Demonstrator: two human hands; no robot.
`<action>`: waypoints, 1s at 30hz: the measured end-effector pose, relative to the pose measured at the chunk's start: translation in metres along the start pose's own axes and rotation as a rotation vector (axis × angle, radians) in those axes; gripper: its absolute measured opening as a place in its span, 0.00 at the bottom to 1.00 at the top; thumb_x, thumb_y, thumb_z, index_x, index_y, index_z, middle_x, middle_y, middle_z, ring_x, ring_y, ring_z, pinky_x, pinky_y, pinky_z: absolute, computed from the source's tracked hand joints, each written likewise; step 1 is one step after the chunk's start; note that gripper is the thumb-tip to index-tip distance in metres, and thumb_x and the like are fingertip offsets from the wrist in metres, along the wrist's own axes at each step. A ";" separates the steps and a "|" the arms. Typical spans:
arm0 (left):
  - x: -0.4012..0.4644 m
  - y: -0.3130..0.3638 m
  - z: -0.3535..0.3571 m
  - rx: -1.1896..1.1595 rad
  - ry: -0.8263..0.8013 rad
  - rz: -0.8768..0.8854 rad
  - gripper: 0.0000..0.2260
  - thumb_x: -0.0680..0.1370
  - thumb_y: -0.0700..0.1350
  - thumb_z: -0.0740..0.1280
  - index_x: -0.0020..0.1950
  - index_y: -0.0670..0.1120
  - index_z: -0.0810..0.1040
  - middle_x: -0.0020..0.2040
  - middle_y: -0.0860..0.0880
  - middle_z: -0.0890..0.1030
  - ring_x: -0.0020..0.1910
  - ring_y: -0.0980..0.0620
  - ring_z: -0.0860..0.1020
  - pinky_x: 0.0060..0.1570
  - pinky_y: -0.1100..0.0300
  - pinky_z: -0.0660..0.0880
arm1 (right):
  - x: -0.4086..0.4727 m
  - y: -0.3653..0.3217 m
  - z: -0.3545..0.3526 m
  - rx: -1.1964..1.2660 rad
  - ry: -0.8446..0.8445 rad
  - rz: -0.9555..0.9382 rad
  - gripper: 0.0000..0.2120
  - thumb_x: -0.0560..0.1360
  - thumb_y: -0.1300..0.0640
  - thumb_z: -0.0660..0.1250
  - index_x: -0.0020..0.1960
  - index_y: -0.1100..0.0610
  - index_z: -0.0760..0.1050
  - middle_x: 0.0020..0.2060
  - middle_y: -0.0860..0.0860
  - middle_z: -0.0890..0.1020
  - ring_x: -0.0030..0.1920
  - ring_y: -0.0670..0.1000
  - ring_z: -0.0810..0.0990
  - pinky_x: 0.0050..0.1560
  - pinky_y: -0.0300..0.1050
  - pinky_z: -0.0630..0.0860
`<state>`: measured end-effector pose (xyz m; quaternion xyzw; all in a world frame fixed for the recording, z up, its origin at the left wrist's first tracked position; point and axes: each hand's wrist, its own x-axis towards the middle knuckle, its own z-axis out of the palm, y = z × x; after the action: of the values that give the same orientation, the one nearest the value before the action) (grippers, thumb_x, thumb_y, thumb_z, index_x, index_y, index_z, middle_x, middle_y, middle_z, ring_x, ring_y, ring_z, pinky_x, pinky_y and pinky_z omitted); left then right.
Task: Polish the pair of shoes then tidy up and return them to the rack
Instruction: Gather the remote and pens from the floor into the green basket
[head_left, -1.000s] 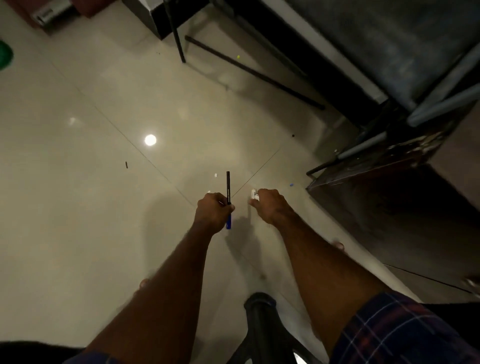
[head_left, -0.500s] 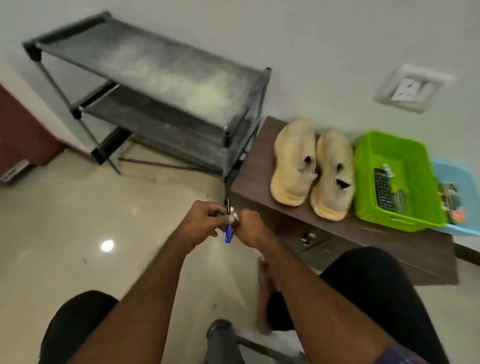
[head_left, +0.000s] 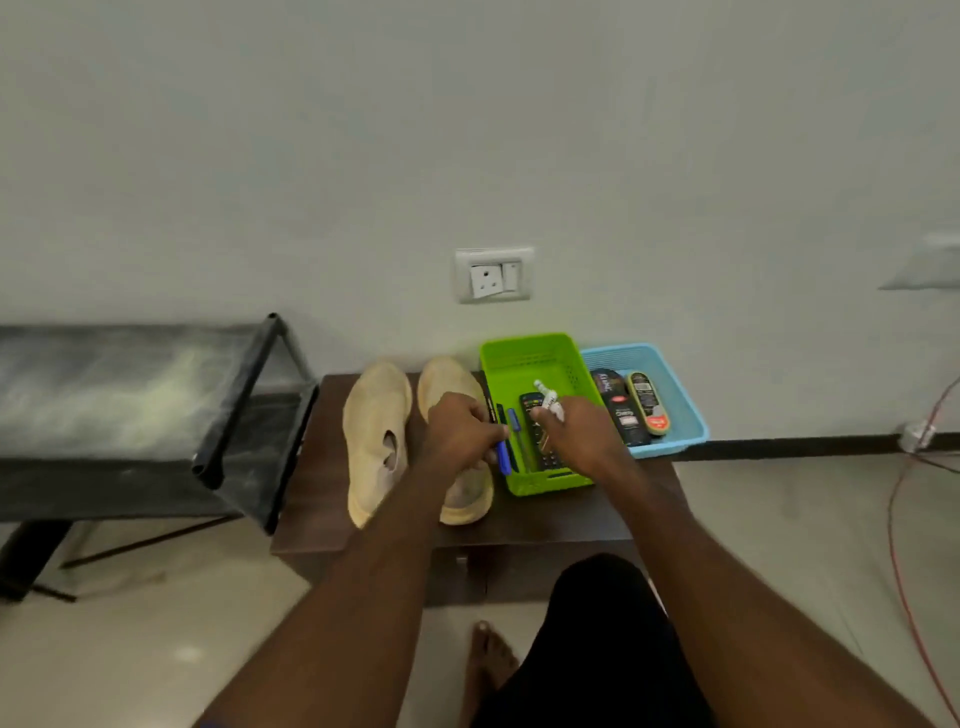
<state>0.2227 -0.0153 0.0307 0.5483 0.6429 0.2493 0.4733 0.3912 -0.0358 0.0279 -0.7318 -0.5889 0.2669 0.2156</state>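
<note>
Beige shoes (head_left: 379, 436) side by side

two shoes (head_left: 378, 441) — two baskets (head_left: 530, 358)

Head-worn view, forward and down, close over hands (head_left: 519, 436).

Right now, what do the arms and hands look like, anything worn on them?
Both forearms are bare to the frame's bottom edge: no sleeves, watch or bands in view. The left hand and right hand wear no gloves; no rings are visible.
</note>
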 end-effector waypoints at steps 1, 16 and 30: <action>0.011 0.006 0.016 0.049 -0.007 -0.007 0.09 0.71 0.40 0.76 0.37 0.41 0.78 0.33 0.38 0.84 0.31 0.42 0.84 0.29 0.56 0.80 | 0.011 0.011 -0.005 -0.001 0.001 0.018 0.17 0.80 0.45 0.65 0.43 0.59 0.76 0.45 0.63 0.83 0.50 0.62 0.81 0.41 0.48 0.67; 0.114 0.007 0.106 0.649 0.045 -0.029 0.12 0.78 0.40 0.65 0.61 0.38 0.75 0.62 0.37 0.79 0.62 0.36 0.78 0.57 0.49 0.76 | 0.096 0.055 0.001 -0.322 -0.147 -0.025 0.17 0.82 0.51 0.61 0.60 0.65 0.75 0.58 0.63 0.80 0.60 0.63 0.78 0.55 0.51 0.73; 0.139 0.030 0.023 0.595 0.079 0.190 0.06 0.71 0.45 0.73 0.37 0.44 0.80 0.39 0.42 0.83 0.40 0.44 0.82 0.43 0.54 0.80 | 0.160 0.037 0.026 -0.511 -0.142 -0.042 0.14 0.80 0.60 0.63 0.63 0.62 0.77 0.61 0.61 0.79 0.62 0.61 0.79 0.58 0.53 0.77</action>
<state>0.2640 0.1188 -0.0009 0.7102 0.6514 0.1147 0.2413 0.4285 0.1127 -0.0370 -0.7297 -0.6657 0.1556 -0.0125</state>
